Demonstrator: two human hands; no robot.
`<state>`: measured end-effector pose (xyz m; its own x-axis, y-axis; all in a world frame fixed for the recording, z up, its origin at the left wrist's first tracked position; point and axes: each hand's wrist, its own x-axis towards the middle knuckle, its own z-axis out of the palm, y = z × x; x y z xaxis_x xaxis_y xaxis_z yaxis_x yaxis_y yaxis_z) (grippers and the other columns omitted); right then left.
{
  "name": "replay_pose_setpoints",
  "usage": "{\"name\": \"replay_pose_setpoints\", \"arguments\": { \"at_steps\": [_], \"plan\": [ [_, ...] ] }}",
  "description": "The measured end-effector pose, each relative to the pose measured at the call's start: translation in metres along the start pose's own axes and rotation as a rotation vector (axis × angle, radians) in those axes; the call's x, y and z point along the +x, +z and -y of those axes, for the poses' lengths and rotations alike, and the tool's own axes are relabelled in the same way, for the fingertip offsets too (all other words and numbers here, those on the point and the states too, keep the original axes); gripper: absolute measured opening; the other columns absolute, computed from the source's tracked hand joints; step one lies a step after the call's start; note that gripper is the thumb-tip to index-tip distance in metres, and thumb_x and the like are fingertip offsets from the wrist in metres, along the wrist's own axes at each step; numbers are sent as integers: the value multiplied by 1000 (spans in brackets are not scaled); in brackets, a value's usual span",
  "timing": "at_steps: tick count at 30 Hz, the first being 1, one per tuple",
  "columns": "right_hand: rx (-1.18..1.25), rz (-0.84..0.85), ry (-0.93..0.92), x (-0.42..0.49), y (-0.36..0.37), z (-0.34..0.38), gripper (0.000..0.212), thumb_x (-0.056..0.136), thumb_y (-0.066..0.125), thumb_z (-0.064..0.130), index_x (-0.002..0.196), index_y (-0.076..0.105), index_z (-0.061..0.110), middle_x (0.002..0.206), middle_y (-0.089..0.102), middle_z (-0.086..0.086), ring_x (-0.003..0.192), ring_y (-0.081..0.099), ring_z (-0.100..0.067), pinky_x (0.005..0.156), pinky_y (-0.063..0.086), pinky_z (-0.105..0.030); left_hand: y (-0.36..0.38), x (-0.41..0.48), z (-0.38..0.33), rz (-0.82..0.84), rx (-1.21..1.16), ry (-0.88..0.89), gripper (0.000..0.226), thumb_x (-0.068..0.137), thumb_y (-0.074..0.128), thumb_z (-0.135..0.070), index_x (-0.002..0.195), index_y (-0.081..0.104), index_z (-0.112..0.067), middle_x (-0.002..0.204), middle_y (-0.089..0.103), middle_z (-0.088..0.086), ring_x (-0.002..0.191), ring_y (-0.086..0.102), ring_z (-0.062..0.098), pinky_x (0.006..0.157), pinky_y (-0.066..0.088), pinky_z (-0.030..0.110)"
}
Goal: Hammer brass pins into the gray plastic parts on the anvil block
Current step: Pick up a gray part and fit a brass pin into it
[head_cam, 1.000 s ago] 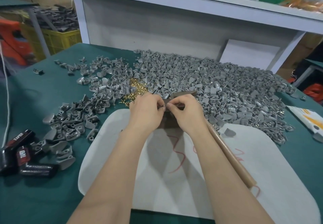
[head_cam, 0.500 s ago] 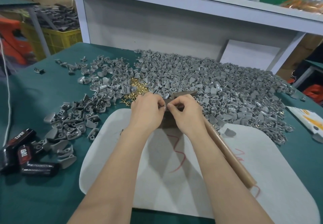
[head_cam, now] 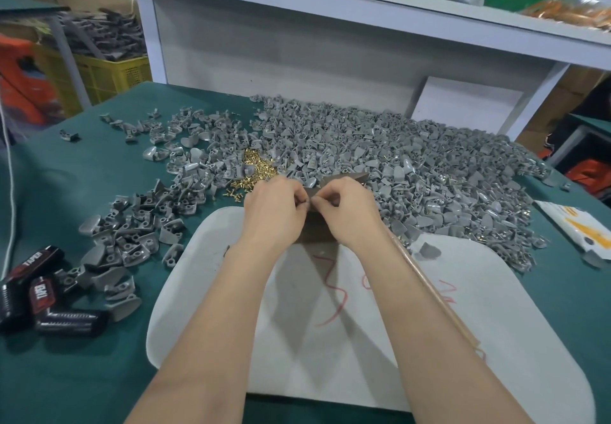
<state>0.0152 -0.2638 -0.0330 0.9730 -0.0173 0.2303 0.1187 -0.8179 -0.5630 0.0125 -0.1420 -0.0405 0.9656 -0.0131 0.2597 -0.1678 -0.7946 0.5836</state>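
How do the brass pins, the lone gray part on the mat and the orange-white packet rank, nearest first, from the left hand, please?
1. Brass pins, beside left hand.
2. Gray part, right, on mat.
3. Orange-white packet, far right.

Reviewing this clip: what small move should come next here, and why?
Probably the right hand lets go and takes the wooden hammer handle alongside its forearm. Both hands' fingertips pinch a small piece, too hidden to identify, over the dark anvil block; the left hand could steady it for the strike.
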Motion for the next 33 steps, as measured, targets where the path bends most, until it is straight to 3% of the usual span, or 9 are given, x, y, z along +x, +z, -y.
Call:
{"name": "replay_pose_setpoints", "arguments": {
  "at_steps": [3, 7, 12, 18, 28, 33],
  "plan": [
    [59, 42, 1, 3, -8, -5, 15, 91, 59, 24, 89, 73, 18, 91, 70, -1, 88, 59, -19, 76, 42, -28, 0, 0, 0, -4, 3, 3, 7, 89, 62, -24, 90, 69, -22, 103, 64, 1, 105, 56, 27, 88, 45, 40],
    [145, 2, -9, 5, -16, -7, 15, 90, 60, 15, 95, 74, 14, 96, 72, 0, 93, 62, -16, 89, 47, -32, -1, 0, -1, -4, 8, -1, 7, 88, 62, -25, 90, 69, -24, 103, 64, 0, 104, 56, 26, 88, 45, 38],
    [31, 48, -71, 4, -9, -1, 8, 85, 65, 20, 88, 73, 19, 89, 69, 2, 83, 61, -14, 84, 49, -31, -1, 0, 0, -4, 13, 9, 9, 89, 60, -22, 91, 69, -24, 105, 63, 1, 105, 55, 27, 88, 45, 38],
    [-58, 31, -42, 4, -4, 2, 5, 86, 64, 25, 82, 66, 24, 96, 65, -4, 88, 60, -20, 83, 48, -33, -1, 0, 1, -2, 20, 15, 11, 89, 60, -23, 95, 70, -23, 107, 64, 1, 106, 55, 27, 88, 45, 37],
    [-31, -66, -42, -1, 6, 2, 9, 87, 62, 18, 84, 67, 11, 96, 60, -9, 93, 56, -29, 86, 43, -41, 1, 0, 1, -21, 12, 20, 9, 89, 62, -26, 93, 69, -22, 104, 62, 1, 105, 54, 27, 87, 43, 36],
    [33, -158, -86, -8, 12, -3, 9, 87, 61, 12, 79, 64, 9, 84, 51, 2, 85, 51, -23, 73, 38, -32, 1, -1, 0, -23, 24, 20, 9, 88, 62, -26, 92, 69, -23, 103, 63, 0, 104, 55, 27, 87, 45, 38]
  ]
}}
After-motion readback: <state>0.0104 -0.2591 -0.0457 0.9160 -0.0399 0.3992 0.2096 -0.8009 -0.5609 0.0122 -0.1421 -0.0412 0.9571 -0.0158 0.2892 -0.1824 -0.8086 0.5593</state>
